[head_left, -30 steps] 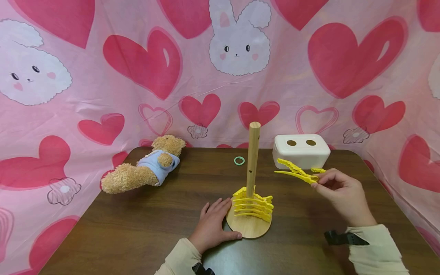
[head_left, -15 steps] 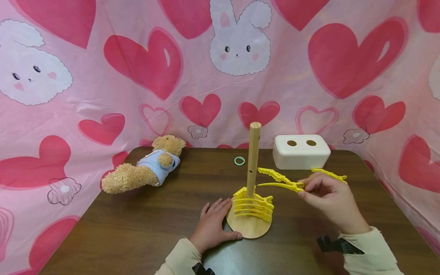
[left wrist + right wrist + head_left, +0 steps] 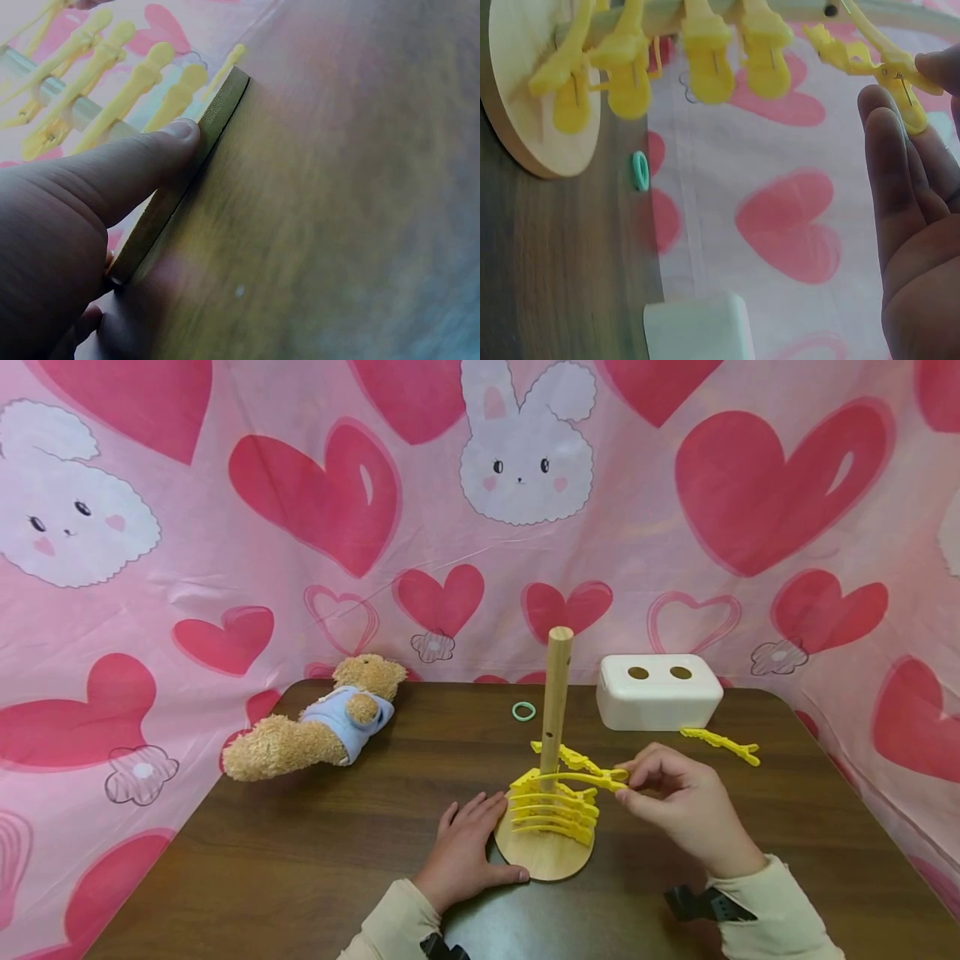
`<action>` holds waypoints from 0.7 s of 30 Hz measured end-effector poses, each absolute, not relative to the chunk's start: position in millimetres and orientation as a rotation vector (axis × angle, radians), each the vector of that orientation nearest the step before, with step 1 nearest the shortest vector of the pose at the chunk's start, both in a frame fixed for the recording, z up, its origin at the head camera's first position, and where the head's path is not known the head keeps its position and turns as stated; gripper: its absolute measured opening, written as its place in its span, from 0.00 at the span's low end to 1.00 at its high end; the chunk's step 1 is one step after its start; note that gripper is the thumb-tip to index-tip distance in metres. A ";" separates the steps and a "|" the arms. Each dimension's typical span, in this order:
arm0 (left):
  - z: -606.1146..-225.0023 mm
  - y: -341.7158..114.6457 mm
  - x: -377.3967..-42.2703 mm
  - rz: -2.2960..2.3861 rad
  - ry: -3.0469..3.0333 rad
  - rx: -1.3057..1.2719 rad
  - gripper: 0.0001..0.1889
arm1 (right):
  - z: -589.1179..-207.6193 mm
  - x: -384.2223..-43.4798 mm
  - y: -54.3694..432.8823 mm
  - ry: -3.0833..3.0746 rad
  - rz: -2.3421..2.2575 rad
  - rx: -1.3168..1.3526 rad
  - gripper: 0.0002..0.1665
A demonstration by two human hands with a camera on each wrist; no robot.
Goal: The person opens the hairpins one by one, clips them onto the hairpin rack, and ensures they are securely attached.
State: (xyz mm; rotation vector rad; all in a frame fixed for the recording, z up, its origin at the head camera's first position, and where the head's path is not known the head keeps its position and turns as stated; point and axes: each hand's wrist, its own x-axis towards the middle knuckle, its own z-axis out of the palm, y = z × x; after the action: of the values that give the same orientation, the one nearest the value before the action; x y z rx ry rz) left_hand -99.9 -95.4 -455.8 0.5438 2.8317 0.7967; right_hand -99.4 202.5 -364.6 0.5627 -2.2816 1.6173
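Observation:
My right hand point(image 3: 686, 802) pinches the tail end of a yellow alligator hair clip point(image 3: 602, 780) between thumb and fingers. The clip's jaws are spread apart, one arm passing in front of the upright wooden pole point(image 3: 556, 693) and the toothed one behind it. Lower on the pole, several more yellow hair clips point(image 3: 555, 814) are stacked around it. My left hand point(image 3: 461, 852) rests at the left edge of the round wooden base point(image 3: 546, 862), its fingers straight and spread. In the left wrist view, the thumb point(image 3: 165, 146) lies on the base's rim.
Another yellow clip point(image 3: 722, 742) lies on the table to the right, near a white box point(image 3: 660, 702) with two round holes. Behind the pole is a green ring point(image 3: 523, 711). A teddy bear point(image 3: 322, 727) in a blue top lies at the left.
My right hand has moved left with the hair clip, from beside the white box to the pole, bringing its spread arms around it. The left hand stays on the base.

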 end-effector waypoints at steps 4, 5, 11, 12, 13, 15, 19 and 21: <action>-456.6 -95.4 -100.3 0.789 2.838 0.546 0.56 | -367.3 -100.9 194.1 -2.286 1.630 0.594 0.16; -456.9 -95.4 -100.5 0.787 2.840 0.548 0.56 | -367.9 -101.0 192.4 -2.290 1.632 0.597 0.16; -457.2 -95.3 -100.6 0.782 2.839 0.544 0.56 | -370.1 -101.1 186.3 -2.296 1.633 0.600 0.16; -457.2 -95.3 -100.6 0.783 2.837 0.541 0.56 | -370.5 -101.2 185.6 -2.296 1.634 0.606 0.16; -457.1 -95.3 -100.5 0.783 2.836 0.541 0.56 | -370.7 -101.1 185.0 -2.297 1.633 0.612 0.16; -457.3 -95.3 -100.5 0.781 2.839 0.542 0.57 | -371.0 -100.8 183.8 -2.301 1.635 0.623 0.16; -458.1 -95.1 -101.0 0.779 2.843 0.545 0.57 | -372.2 -100.3 181.8 -2.317 1.648 0.631 0.16; -458.5 -95.0 -101.3 0.779 2.844 0.544 0.57 | -372.8 -100.4 181.3 -2.331 1.655 0.630 0.15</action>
State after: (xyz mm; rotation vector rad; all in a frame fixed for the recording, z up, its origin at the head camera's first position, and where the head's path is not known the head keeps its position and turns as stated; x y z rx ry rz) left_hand -101.3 -95.0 -458.5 0.5439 2.8437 0.7794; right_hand -100.4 181.3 -372.8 0.6296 -2.3307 1.6552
